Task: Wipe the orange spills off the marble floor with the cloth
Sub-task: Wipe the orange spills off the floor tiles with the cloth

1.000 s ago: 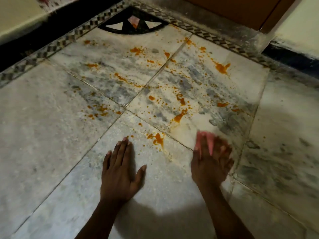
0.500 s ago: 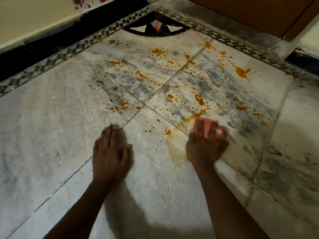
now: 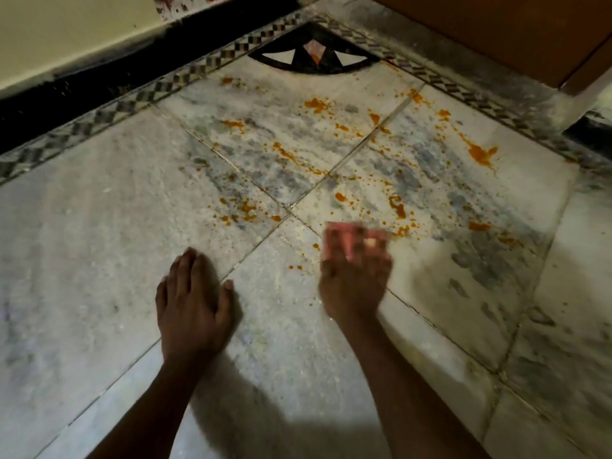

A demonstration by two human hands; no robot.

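Note:
Orange spills (image 3: 397,207) are spattered across the marble floor (image 3: 99,226), with larger blobs near the far corner (image 3: 482,154) and a cluster left of the tile joint (image 3: 245,210). My right hand (image 3: 354,286) presses a pink cloth (image 3: 354,238) flat on the floor at the near edge of the spatter; hand and cloth are motion-blurred. My left hand (image 3: 192,303) rests palm down on the floor to the left, fingers together, holding nothing.
A black skirting and checkered border (image 3: 139,94) run along the left wall. A black, white and pink inlay (image 3: 314,54) marks the corner. A brown wooden door or cabinet (image 3: 496,34) stands at the back right.
My right hand has pushed the cloth forward and rightward along the floor; the big blob and the yellow smear near it are gone. My left hand stays planted. The camera has leaned forward.

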